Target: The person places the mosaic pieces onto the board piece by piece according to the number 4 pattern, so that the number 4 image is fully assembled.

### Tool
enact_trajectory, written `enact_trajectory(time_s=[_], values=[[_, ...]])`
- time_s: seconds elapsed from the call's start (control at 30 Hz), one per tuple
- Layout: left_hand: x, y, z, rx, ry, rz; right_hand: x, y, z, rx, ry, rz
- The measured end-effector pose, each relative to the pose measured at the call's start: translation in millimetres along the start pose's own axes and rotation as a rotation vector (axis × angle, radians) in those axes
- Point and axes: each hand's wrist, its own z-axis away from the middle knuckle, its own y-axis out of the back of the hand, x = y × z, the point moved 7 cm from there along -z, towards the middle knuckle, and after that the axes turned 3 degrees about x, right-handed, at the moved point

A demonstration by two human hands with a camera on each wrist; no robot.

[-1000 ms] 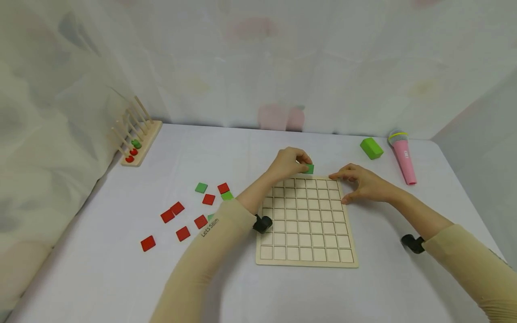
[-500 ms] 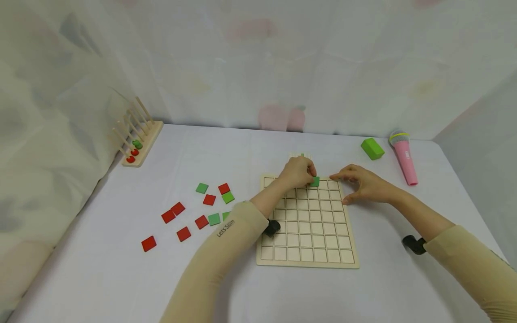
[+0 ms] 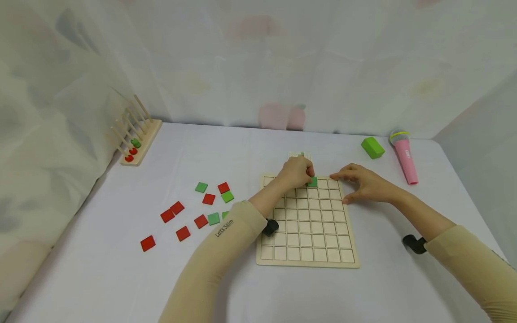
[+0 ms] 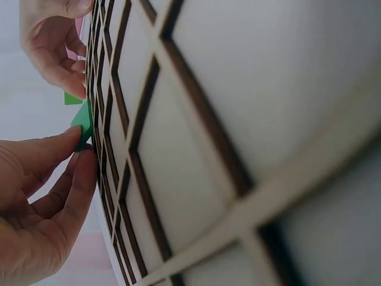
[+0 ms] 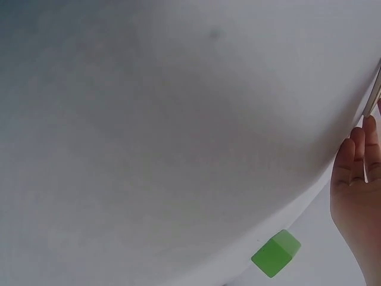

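Observation:
A pale wooden grid board [image 3: 307,240] lies flat in the middle of the table in the head view. My left hand [image 3: 296,172] reaches over its far side and pinches a square green tile [image 3: 313,182] at the top row of cells. In the left wrist view, thumb and fingertips hold that tile [image 4: 83,125] tilted against the grid. My right hand [image 3: 363,183] touches the board's far right corner, forefinger at the far edge and thumb on the right edge. The right wrist view shows its fingers [image 5: 357,161] at the board's edge.
Loose red tiles [image 3: 148,243] and green tiles [image 3: 201,187] are scattered left of the board, partly behind my left sleeve. A peg rack [image 3: 148,140] with beads stands far left. Far right are a green block [image 3: 372,148] and a pink microphone [image 3: 405,161]. A small striped piece [image 3: 307,155] lies behind my left hand.
The left hand has brought the green tile from beyond the board's far edge nearer, onto the top row, then slightly left. The right hand stays at the corner.

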Motion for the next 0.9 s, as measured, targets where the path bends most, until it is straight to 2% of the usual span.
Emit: enact_trajectory(time_s=[0.37, 0.67, 0.9], values=[[1.8, -0.3, 2.7, -0.032, 0.000, -0.029, -1.6, 0.3, 0.0, -0.001, -0.005, -0.015], [2.3, 1.8, 2.6, 0.003, -0.006, -0.045, -2.5, 0.8, -0.2, -0.003, 0.006, -0.025], [4.2, -1.3, 1.7, 0.008, -0.042, -0.108, -0.9, 0.0, 0.4, -0.005, -0.002, -0.033]])
